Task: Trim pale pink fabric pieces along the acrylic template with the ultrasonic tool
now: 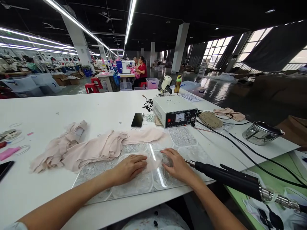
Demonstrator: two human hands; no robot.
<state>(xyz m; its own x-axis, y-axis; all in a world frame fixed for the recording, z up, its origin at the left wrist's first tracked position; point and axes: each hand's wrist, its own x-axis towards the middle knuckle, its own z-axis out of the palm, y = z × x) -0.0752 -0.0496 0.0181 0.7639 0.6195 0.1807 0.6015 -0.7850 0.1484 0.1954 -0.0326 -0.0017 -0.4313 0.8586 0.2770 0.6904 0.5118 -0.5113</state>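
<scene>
Head view: nearest the wearer, the front edge of a white desk (26, 191) ran beneath both forearms, and on it lay a glossy, patterned board (201, 155) marked with rounded outlines. Near the middle of that board, between the two hands, was a thin, pale, see-through piece (155, 163), its outline hard to make out under the glare. The step in hand looked like laying or smoothing this piece on the board; if so, the next move called for a light, even touch, since such thin stuff would likely crease or slide.

The left hand (130, 167) reached in palm down, wrist low, its fingers stretched out side by side over the piece's left part, flat rather than wrapped around anything; its thumb was hidden. The right hand (177, 164) was arched at the piece's right side, thumb and fingers well apart, clamped on nothing visible. Just beside it, a black-handled tool (227, 179) pointed its metal tip toward the hand.

Farther in, pale pink cloth (96, 148) lay heaped to the left, overlapping the board's far side. Beyond it, a dark phone (137, 120) rested near a grey control box (163, 107). Well past the desk, a person in a red top (143, 69) sat by a sewing machine (127, 67).
</scene>
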